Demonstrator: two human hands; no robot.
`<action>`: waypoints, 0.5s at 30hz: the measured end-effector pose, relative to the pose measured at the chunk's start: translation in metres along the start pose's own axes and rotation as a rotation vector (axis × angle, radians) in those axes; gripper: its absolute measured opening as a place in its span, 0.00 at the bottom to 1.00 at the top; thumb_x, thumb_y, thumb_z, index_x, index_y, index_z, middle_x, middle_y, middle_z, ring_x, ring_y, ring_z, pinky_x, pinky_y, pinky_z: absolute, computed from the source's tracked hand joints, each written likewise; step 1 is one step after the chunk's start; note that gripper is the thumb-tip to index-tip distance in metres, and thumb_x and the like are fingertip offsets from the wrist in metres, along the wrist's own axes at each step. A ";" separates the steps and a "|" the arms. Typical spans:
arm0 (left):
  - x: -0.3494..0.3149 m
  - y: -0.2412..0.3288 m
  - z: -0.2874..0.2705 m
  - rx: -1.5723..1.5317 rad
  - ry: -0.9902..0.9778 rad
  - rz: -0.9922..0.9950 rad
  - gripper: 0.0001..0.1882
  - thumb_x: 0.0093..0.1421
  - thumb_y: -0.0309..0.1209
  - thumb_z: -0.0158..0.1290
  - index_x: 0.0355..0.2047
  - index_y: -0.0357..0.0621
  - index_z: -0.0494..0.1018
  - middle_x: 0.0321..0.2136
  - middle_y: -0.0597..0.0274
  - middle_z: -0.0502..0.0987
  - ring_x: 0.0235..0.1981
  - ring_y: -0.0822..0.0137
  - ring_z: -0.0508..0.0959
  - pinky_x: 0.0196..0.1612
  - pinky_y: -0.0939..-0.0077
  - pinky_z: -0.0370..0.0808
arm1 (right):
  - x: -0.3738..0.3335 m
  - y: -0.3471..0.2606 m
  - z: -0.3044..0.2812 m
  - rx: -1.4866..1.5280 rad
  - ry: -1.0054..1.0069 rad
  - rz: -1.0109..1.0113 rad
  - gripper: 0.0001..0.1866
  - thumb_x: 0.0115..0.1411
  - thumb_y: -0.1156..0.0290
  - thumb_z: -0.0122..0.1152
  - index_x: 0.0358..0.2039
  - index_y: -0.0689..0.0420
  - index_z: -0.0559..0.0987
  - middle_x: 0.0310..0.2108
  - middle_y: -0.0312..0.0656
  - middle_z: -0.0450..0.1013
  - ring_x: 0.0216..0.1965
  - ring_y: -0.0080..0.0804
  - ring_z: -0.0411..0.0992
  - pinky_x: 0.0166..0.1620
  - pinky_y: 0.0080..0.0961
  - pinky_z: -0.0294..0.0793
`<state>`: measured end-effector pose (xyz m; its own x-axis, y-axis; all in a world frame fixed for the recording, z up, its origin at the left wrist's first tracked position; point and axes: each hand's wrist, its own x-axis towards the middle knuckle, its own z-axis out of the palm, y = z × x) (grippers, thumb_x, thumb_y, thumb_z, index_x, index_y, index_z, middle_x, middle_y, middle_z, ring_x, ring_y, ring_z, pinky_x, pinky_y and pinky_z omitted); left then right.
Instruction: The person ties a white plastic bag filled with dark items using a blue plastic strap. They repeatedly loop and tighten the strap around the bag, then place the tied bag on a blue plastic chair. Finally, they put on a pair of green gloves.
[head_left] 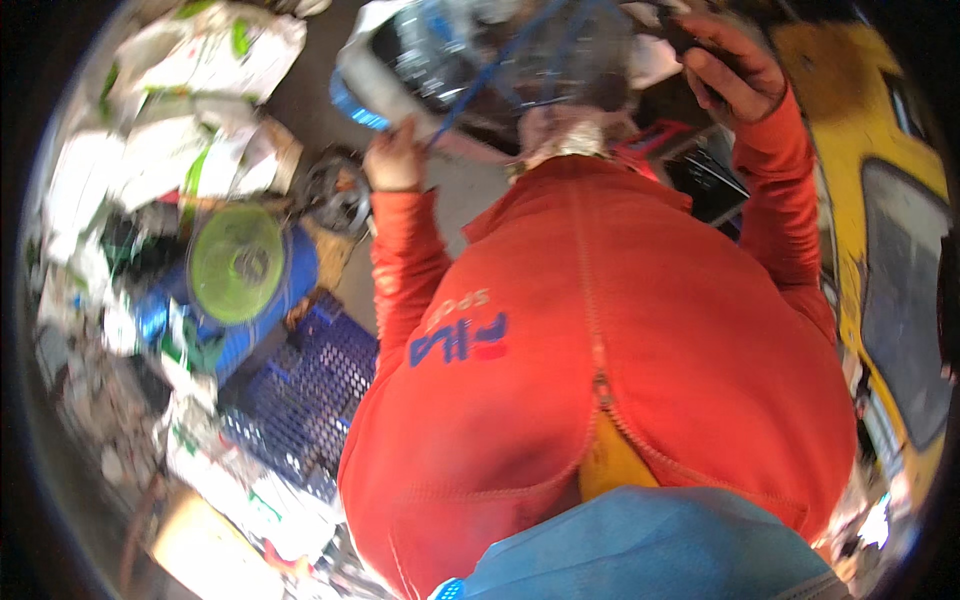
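Observation:
My left hand [395, 158] is closed in a fist at the near left edge of a grey-white container. A thin blue cord [490, 72] runs from beside this fist up and to the right, over clear plastic bottles [430, 55] and crumpled clear plastic. My right hand [738, 75] is raised at the upper right with bent fingers. Something dark lies at its fingertips, too unclear to name. Below the right hand are a dark flat box-like thing [705, 180] and a red edge. Motion blurs both hands slightly.
At the left are a blue perforated crate [310, 385], a green round lid-like disc [238, 264] over a blue container, and a dark wheel-like round [335, 190]. White sacks [200, 60] and mixed litter fill the far left. A yellow panel with a window [845, 130] stands at the right.

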<state>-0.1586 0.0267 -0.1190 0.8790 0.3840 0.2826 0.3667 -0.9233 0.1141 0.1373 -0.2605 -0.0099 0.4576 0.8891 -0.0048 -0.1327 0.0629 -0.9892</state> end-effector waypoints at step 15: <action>0.027 0.024 -0.024 -1.117 0.027 -1.045 0.05 0.55 0.30 0.49 0.29 0.41 0.69 0.17 0.66 0.70 0.12 0.76 0.65 0.13 0.83 0.59 | -0.227 0.305 -0.342 -0.669 1.445 0.666 0.25 0.53 0.48 0.46 0.33 0.60 0.75 0.22 0.46 0.74 0.28 0.40 0.74 0.31 0.34 0.71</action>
<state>-0.1337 0.0146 -0.0859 0.3709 0.8552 -0.3621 0.3783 0.2169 0.8999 0.2930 -0.5983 -0.3605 0.8868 -0.4360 -0.1535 -0.4241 -0.6356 -0.6451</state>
